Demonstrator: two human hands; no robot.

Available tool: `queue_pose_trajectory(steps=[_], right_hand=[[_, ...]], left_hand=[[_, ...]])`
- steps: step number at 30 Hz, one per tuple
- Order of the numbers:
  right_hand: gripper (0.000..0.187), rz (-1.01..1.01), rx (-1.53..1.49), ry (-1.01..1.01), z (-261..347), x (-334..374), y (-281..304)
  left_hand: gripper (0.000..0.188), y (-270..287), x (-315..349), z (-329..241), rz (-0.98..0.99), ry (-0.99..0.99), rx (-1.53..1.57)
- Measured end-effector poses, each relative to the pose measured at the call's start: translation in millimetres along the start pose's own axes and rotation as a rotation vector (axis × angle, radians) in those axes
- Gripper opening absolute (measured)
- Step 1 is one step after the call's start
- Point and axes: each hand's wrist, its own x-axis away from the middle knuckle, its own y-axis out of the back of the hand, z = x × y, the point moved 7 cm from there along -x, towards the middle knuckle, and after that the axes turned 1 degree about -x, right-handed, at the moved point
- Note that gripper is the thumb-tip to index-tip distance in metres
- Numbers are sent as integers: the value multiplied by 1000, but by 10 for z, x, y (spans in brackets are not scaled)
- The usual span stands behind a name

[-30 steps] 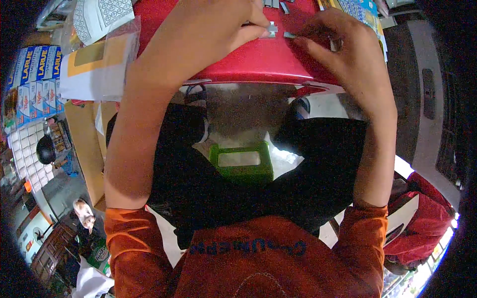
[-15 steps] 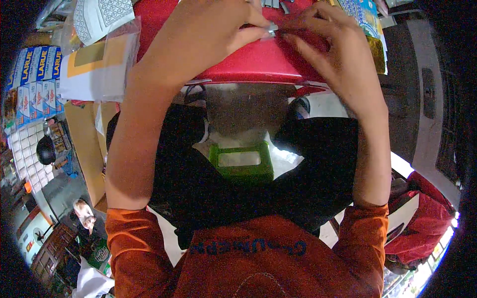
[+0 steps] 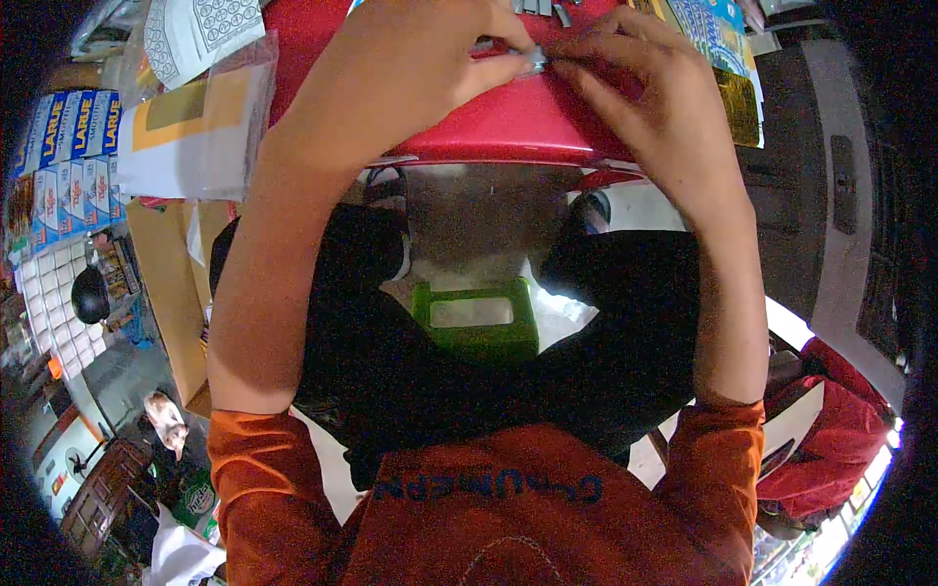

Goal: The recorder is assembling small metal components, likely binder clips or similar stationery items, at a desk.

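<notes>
Above the near edge of a glossy red tabletop, my two hands meet fingertip to fingertip. My left hand pinches a small grey piece between thumb and fingers; its exact kind is too small to make out. From the other side my right hand has its thumb and index finger closed on the right end of that piece, with the other fingers curled. Just beyond the fingertips, several more small grey pieces lie on the red surface, partly cut off by the top of the view.
Left of my left arm lie a clear plastic bag and a printed white sheet. Colourful packaging sits at the table's right. Stacked blue cartons stand farther left. Below are a green stool and, lower left, a cat.
Both hands keep nearly the same place. The small grey piece has tilted slightly between my fingertips, and my right fingertips have shifted a little to the left.
</notes>
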Motion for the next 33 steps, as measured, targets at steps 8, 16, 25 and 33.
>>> queue_pose_trajectory(steps=[8, 16, 25, 33], right_hand=[[17, -17, -8, -41, 49, 0, 7], [17, -10, -102, 9, -1, -11, 6], [18, 8, -112, -122, -55, -60, 25], [18, -7, -77, -31, -40, -24, -3]], left_hand=[[20, 6, 0, 13, 3, 28, -2], [20, 27, 7, -31, -7, 26, -52], [21, 86, 11, -142, -18, 31, -82], [21, 81, 16, -123, -13, 39, -94]])
